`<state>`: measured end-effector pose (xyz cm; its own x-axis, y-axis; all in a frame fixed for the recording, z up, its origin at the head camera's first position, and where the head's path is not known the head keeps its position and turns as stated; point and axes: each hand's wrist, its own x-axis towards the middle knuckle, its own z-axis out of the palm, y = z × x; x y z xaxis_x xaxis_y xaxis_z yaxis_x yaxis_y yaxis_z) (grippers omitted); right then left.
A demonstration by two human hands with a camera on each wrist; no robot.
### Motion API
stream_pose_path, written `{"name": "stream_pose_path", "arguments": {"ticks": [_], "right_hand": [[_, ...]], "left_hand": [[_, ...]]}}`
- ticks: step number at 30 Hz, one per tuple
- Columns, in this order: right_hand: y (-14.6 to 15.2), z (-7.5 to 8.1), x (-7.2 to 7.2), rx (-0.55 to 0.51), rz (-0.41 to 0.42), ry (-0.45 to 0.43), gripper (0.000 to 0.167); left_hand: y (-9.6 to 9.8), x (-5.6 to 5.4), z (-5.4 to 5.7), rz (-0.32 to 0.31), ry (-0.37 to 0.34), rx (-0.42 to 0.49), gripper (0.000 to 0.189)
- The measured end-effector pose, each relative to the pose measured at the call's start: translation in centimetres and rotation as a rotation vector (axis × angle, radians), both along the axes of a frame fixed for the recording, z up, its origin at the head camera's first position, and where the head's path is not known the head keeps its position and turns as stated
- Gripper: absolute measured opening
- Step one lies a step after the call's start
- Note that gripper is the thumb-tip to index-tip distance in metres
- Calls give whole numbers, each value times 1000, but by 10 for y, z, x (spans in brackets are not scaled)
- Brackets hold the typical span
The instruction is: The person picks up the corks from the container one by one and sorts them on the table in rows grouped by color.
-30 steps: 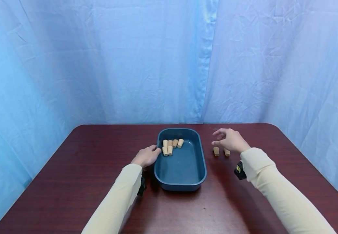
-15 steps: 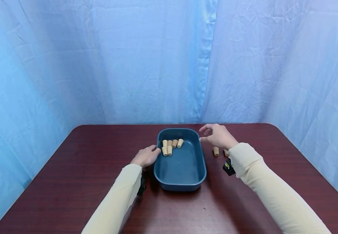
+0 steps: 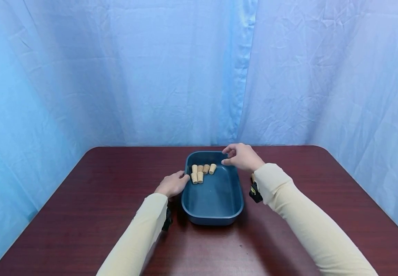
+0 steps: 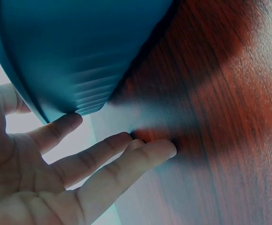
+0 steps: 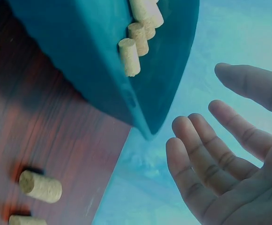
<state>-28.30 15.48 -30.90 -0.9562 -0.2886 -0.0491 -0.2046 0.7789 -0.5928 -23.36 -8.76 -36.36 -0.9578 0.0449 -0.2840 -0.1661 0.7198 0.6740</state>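
Observation:
A dark blue rectangular tub (image 3: 212,221) stands on the table, with several tan cork stoppers (image 3: 200,177) lying in its far left part. At its left wall is my left hand (image 3: 173,184), thumb over the rim and index finger against the outside, pinching the wall; the other fingers extend below. My right hand (image 3: 243,157) hovers at the far right corner of the tub. Nothing is between its loosely bent, spread fingers in the right wrist view. Two more corks, one nearer the tub (image 5: 41,186) and one at the frame's edge (image 5: 28,221), lie on the table.
The dark reddish-brown wooden table (image 3: 99,184) has rounded far corners. Light blue curtains (image 3: 171,76) hang behind it and at both sides. In the head view my right sleeve (image 3: 288,199) covers most of the corks on the table.
My right hand has moved left from above the loose corks to the tub's far right corner, its fingers holding nothing. My left hand and the corks have stayed in place.

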Motion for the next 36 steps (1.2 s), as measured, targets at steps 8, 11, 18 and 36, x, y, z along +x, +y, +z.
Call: {"name": "stream_pose_path", "arguments": {"ticks": [8, 11, 18, 36], "right_hand": [[-18, -1, -3, 7, 3, -9, 40], [-25, -3, -3, 0, 2, -20, 41], [-37, -11, -5, -16, -6, -58, 39], [-60, -39, -15, 37, -4, -123, 30]], "left_hand": [[0, 0, -1, -4, 3, 3, 54], [0, 0, -1, 0, 3, 5, 54], [0, 0, 0, -3, 5, 2, 55], [-1, 1, 0, -11, -6, -20, 58]]}}
